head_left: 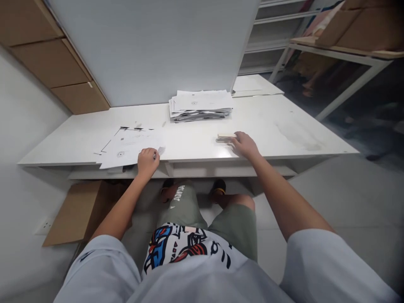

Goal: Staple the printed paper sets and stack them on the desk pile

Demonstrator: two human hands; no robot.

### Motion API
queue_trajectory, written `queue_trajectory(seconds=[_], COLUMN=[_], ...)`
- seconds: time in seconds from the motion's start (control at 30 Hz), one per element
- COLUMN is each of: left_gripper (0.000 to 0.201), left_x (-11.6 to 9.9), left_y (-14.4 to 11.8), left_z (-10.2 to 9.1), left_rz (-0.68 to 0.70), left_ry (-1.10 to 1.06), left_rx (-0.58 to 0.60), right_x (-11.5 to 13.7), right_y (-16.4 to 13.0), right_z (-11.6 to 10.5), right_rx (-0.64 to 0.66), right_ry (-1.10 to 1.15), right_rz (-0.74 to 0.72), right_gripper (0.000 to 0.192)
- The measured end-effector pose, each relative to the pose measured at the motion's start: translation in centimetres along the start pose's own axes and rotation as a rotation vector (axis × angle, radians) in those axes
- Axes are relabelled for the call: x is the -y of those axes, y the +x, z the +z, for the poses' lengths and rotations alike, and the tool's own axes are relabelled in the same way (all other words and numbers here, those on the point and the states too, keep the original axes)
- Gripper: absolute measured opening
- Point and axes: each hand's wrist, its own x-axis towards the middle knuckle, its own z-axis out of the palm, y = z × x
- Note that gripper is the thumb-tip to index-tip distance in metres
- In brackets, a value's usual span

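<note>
My right hand (245, 145) is closed around the rear end of a small cream stapler (224, 136), which lies on the white desk near its front edge. My left hand (147, 163) is curled at the right side of some printed white sheets (126, 145) on the desk's left part. Something small and dark shows between its fingers, too small to name. A pale scrap (161, 150) sticks out beside the fingertips. Black lines and marks run along the sheets' far and left edges.
A thick stack of papers (201, 105) sits at the back of the desk (268, 122), against a grey panel (158, 50). Cardboard boxes (52, 63) are piled at left; an opened carton (74, 210) stands below. Right of the desk is a table (350, 52) bearing boxes.
</note>
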Motion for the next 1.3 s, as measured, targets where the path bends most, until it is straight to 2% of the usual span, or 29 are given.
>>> queue_trajectory(seconds=[0.07,0.2,0.33,0.43,0.5,0.6,0.67,0.73,0.8,1.07,1.3], left_gripper=[0.023,0.022,0.020,0.019,0.019,0.018,0.027,0.037,0.040,0.045,0.059], left_x=[-2.2,-7.7,-13.3,-16.0,-17.1,-17.9,-18.4,-19.0,-19.7,-20.4,-20.8], left_y=[0.7,2.9,5.4,6.5,6.8,6.6,6.2,5.7,5.2,4.1,3.5], left_z=[0.8,3.9,6.9,7.8,7.9,8.2,8.5,8.7,8.7,7.8,8.5], left_rz=[0.190,0.590,0.798,0.884,0.917,0.918,0.893,0.844,0.793,0.773,0.757], left_ry=[-0.105,-0.268,-0.374,-0.485,-0.538,-0.540,-0.462,-0.354,-0.270,-0.118,0.071], left_rx=[-0.014,0.068,0.119,0.185,0.225,0.222,0.196,0.169,0.150,0.169,0.148], right_x=[-0.4,-1.0,-1.3,-1.3,-1.1,-0.2,0.6,1.4,1.9,1.7,1.6], right_y=[0.4,1.4,2.0,2.2,2.0,1.1,0.3,-0.5,-1.1,-1.8,-2.1], right_z=[0.0,-0.2,-0.2,0.0,0.1,-0.2,-0.5,-1.0,-1.4,-0.9,-0.4], right_rx=[0.008,0.027,0.020,-0.007,-0.029,-0.126,-0.161,-0.136,-0.108,-0.139,-0.186], right_ry=[0.071,0.255,0.375,0.392,0.372,0.256,0.106,-0.033,-0.107,-0.159,-0.170], right_rz=[0.006,0.027,0.019,-0.010,-0.043,-0.152,-0.287,-0.419,-0.483,-0.461,-0.432], right_gripper=[0.037,0.029,0.032,0.033,0.035,0.038,0.042,0.047,0.051,0.046,0.042])
